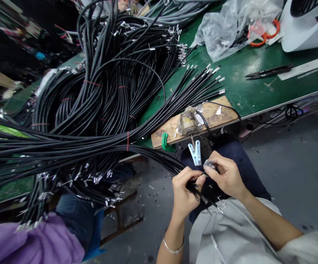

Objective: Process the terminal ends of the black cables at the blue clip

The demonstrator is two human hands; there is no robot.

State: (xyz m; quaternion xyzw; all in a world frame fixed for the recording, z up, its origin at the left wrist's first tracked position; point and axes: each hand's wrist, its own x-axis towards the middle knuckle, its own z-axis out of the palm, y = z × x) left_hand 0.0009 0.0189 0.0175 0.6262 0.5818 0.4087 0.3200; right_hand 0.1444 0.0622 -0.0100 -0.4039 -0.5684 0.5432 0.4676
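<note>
My left hand (pixel 185 189) is closed around several thin black cables (pixel 159 152), whose ends stick out below the fingers near my lap. Close beside it, my right hand (pixel 227 176) pinches a cable end with a silvery, shiny tip; the fingers hide its details. Just above the hands, a light-blue clothespin (pixel 195 154) hangs from the shaft of a small motor-like block (pixel 188 124) fixed on a wooden board (pixel 225 116). A green clamp (pixel 165 142) grips the board's front edge. The held cables run left into a large bundle bound with red ties.
Piles of black cables (pixel 106 84) with silvery ends cover the green table (pixel 238 88). On the right lie black snips (pixel 269 72), a paper strip (pixel 304 68), orange-handled scissors (pixel 274 31), a plastic bag (pixel 219 33) and a white container (pixel 299 35). A person in purple (pixel 54 242) sits at left.
</note>
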